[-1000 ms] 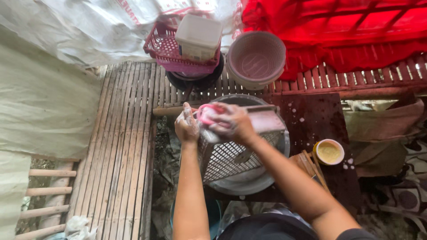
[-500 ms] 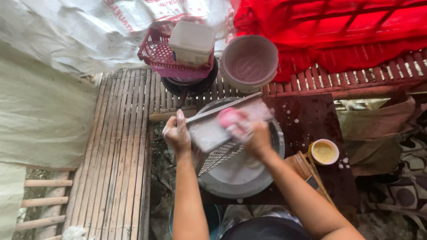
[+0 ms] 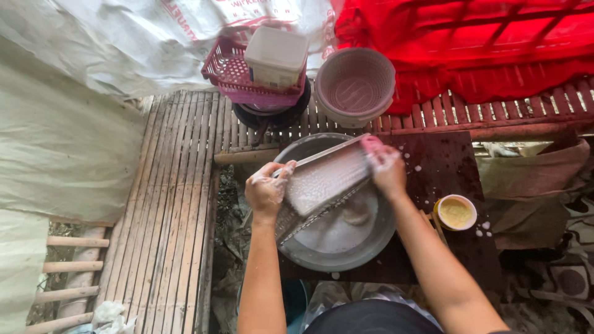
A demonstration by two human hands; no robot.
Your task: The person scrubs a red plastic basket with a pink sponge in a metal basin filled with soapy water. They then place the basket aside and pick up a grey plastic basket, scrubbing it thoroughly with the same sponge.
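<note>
Grater [image 3: 322, 179] hides basin [image 3: 346, 247] contents; pink sponge under right hand [image 3: 388, 173].

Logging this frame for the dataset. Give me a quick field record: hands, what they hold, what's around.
setting: slatted bamboo floor, head view looking down
left hand: left hand, soapy, grips the near edge of a metal mesh tray
right hand: right hand, presses a pink sponge on the tray's far end
tray: tilted over a grey metal basin, covered in suds
beside basin: small yellow cup on a dark board
behind: pink basket holding a white tub; round colander
backdrop: red cloth
</note>
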